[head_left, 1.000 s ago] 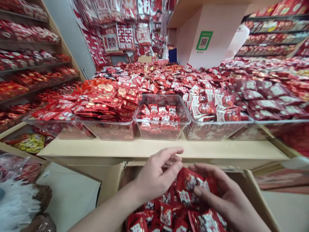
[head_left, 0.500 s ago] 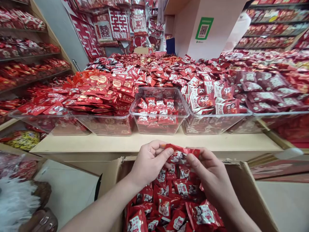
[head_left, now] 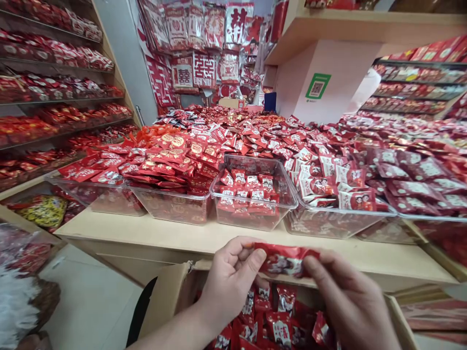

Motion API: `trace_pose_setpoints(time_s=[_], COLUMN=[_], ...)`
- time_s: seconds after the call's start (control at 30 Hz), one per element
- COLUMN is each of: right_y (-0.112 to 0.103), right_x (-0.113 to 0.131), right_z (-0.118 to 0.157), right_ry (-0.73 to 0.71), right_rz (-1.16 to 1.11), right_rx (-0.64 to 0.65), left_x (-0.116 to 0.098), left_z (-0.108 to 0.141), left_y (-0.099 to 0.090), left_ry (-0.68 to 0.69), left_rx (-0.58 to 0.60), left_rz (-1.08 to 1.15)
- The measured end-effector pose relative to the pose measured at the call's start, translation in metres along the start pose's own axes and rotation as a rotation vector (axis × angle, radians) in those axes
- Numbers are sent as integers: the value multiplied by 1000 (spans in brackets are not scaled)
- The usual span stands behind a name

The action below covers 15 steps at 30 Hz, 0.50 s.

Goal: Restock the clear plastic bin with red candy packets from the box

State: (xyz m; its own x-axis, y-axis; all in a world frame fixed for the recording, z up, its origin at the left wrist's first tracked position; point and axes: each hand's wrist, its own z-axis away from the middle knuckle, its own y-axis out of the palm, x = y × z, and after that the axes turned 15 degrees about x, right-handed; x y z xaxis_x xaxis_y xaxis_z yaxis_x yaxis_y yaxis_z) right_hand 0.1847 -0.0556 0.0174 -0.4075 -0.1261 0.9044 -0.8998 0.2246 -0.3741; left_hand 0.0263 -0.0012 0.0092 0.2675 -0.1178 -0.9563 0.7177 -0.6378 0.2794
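Note:
A small red candy packet [head_left: 282, 261] with a white printed front is stretched between my two hands above an open box. My left hand [head_left: 233, 272] pinches its left end between thumb and fingers. The right end sits between the thumb and fingers of my right hand [head_left: 346, 287], which is slightly blurred. Below them, the cardboard box [head_left: 166, 296] holds many similar red packets [head_left: 280, 330]. Just beyond my hands, a clear plastic bin [head_left: 251, 221] stands on the wooden counter, partly filled with neatly arranged red packets [head_left: 251, 187].
Heaped clear bins flank the middle one: red packets [head_left: 171, 165] to the left, white-and-red packets [head_left: 335, 182] and dark red packets [head_left: 416, 170] to the right. The counter edge [head_left: 138, 238] runs in front. Stocked shelves [head_left: 62, 97] rise at left; a pillar [head_left: 302, 92] stands behind.
The view has tilted up, so the bins sit lower in the picture. The packet in my hands now turns its printed front more toward me, and both hands still grip its ends.

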Motion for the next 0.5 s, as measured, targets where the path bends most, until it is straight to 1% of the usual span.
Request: trace_pose_setpoints(time_s=[0.03,0.07,0.13,0.17,0.2,0.27,0.33,0.37,0.43,0.47,0.5], right_y=[-11,-21,-39,-45,-47,-43,-32,-24,-10,-4,1], right_x=[10,21,46,57,65,74,71,68,59,56,53], right_z=[-15,-33,-79,-104,-129,-172,-201,-210,-218,-218,-218], right_ry=[-66,-123,-246,-250,-216,-110,-43,-26,15,42,70], right_rz=[164,328,642,791,916,1112,1233,1292,1408,1458,1492], right_rx=[-25,-76,-172,-173,-89,185,408,515,719,802,854], left_x=[1,2,5,6,6,7,8,8,10,10,11], left_z=[1,1,1,2,2,3,4,5,6,7,8], left_y=[-1,-1,-2,-2,-2,-3,-4,-4,-5,-5,-5], left_ry=[8,16,21,16,9,-5,-8,-1,12,19,22], left_rx=[9,25,55,59,55,41,39,44,61,74,89], left_rz=[6,8,-10,-30,-57,-113,-159,-179,-212,-226,-240])
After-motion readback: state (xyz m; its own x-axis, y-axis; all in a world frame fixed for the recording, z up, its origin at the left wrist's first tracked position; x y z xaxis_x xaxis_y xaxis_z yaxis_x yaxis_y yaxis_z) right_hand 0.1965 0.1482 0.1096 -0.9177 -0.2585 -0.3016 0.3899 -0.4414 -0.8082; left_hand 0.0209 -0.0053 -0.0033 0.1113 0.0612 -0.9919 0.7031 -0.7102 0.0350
